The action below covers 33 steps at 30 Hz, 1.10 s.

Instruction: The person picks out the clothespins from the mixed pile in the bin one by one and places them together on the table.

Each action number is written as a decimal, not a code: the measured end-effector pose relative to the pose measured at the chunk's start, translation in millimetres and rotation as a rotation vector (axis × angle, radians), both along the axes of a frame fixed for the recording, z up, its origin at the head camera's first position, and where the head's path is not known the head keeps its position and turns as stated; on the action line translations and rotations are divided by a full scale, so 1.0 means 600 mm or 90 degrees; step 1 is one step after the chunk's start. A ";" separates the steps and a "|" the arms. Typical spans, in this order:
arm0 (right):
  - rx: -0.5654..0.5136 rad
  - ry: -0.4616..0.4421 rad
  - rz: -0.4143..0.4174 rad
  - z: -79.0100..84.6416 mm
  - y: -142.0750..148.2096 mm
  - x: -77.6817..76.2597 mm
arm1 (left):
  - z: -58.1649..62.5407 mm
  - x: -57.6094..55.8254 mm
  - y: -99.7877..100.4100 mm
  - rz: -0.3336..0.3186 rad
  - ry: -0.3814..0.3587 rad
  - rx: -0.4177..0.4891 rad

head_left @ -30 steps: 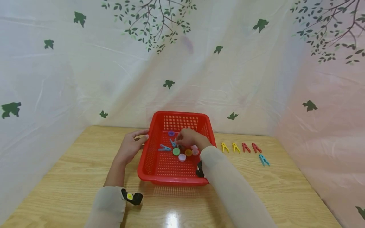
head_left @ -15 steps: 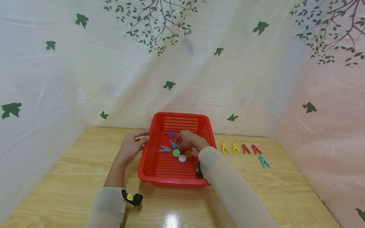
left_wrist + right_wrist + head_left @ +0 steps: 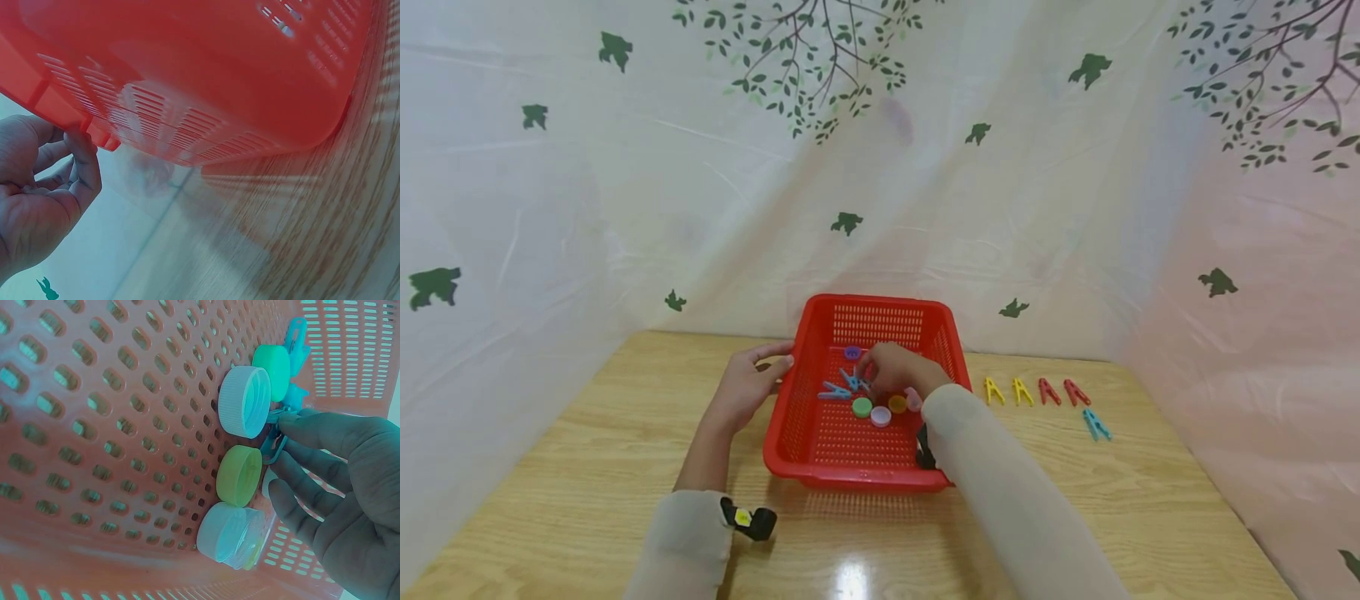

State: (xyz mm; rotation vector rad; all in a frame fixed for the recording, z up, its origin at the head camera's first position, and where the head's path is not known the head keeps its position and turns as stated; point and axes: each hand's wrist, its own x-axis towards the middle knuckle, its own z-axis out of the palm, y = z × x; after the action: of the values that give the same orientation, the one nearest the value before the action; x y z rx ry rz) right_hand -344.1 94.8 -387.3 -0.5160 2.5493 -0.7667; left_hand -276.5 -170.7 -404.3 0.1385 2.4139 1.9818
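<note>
My left hand (image 3: 741,387) grips the left rim of a red plastic basket (image 3: 857,477) between thumb and fingers. Inside the basket, my right hand (image 3: 898,367) reaches down from the right. In the right wrist view its thumb and fingers pinch a dark blue clothespin (image 3: 273,442), partly hidden by the thumb. Other blue clothespins lie close by, one (image 3: 835,392) to the left. Around the hand are bottle caps: green (image 3: 862,407), whitish (image 3: 881,417), orange (image 3: 897,404) and purple (image 3: 852,353). A pink piece (image 3: 913,400) shows beside the right wrist.
To the right of the basket, a row of clothespins lies on the wooden table (image 3: 587,450): yellow (image 3: 993,391), red (image 3: 1048,392), and a blue one (image 3: 1097,424) nearer the front. A patterned sheet (image 3: 715,208) hangs behind and at the sides.
The right fingers have shifted slightly left in the basket. The blue clothespin beside them has turned, and the green cap has slid a little toward the front left. The left hand stays on the rim.
</note>
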 end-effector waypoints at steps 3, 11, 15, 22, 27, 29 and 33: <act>0.000 0.002 0.000 0.000 0.000 0.001 | -0.001 -0.002 -0.001 0.000 -0.002 0.001; 0.013 -0.010 -0.018 -0.001 -0.001 -0.002 | 0.000 -0.002 0.000 -0.003 -0.002 0.006; 0.026 -0.010 -0.026 -0.002 -0.002 -0.003 | -0.001 -0.002 -0.001 -0.006 0.001 0.005; 0.009 -0.023 -0.031 -0.001 -0.001 0.000 | -0.002 -0.005 -0.002 -0.008 0.005 -0.002; -0.002 -0.024 -0.033 0.002 0.000 0.004 | -0.002 -0.006 -0.002 -0.005 0.004 -0.001; -0.011 -0.029 -0.041 0.004 0.001 0.006 | -0.002 -0.006 -0.002 -0.003 0.004 0.001; -0.031 -0.048 -0.062 0.006 0.002 0.011 | -0.003 -0.006 -0.001 -0.002 0.004 0.002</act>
State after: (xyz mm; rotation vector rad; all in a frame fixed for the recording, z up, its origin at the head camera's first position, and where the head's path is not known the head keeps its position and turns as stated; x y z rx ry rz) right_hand -337.7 95.8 -383.6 -0.3727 2.5063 -0.8680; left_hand -280.1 -171.6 -406.0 0.1488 2.4126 1.9864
